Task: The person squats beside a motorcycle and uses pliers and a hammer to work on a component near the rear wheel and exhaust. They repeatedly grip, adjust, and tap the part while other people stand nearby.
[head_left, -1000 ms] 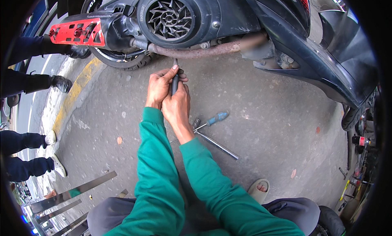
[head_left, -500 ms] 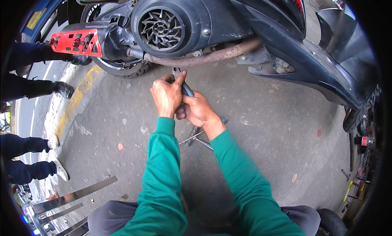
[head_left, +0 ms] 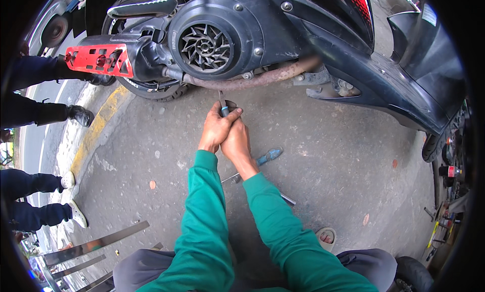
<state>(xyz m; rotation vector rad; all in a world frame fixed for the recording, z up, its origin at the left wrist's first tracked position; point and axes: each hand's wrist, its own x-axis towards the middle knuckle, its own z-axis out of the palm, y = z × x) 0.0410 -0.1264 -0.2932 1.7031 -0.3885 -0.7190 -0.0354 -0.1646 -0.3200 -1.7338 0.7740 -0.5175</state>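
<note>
Head view, looking down. At the far left, people's legs in dark trousers (head_left: 35, 111) rise beside a road; one pair wears pale clogs (head_left: 77, 214). Below them, shiny metal slats (head_left: 96, 245) slant inward. A faded yellow stripe (head_left: 103, 118) runs along the edge of the grey ground (head_left: 328, 155).

Across the top lies the side of a dark motorbike (head_left: 278, 34): first a red slotted guard (head_left: 93, 59), then a round cover (head_left: 206, 48) with curved vanes, with a rusty exhaust pipe (head_left: 242, 83) beneath.

Near the middle, the left hand (head_left: 215, 131) and right hand (head_left: 237, 141) are together, closed around a hand tool (head_left: 225, 111) with a metal tip and a blue band. The tool points up, just below the pipe; whether its tip touches anything, I cannot tell.

Right of the hands, a blue-handled screwdriver (head_left: 271, 155) and a metal bar (head_left: 288, 199) lie on the ground, partly hidden by the green right sleeve (head_left: 273, 211). Further right are a sandalled foot (head_left: 327, 238) and, at the edge, a red-labelled bottle (head_left: 449, 171).
</note>
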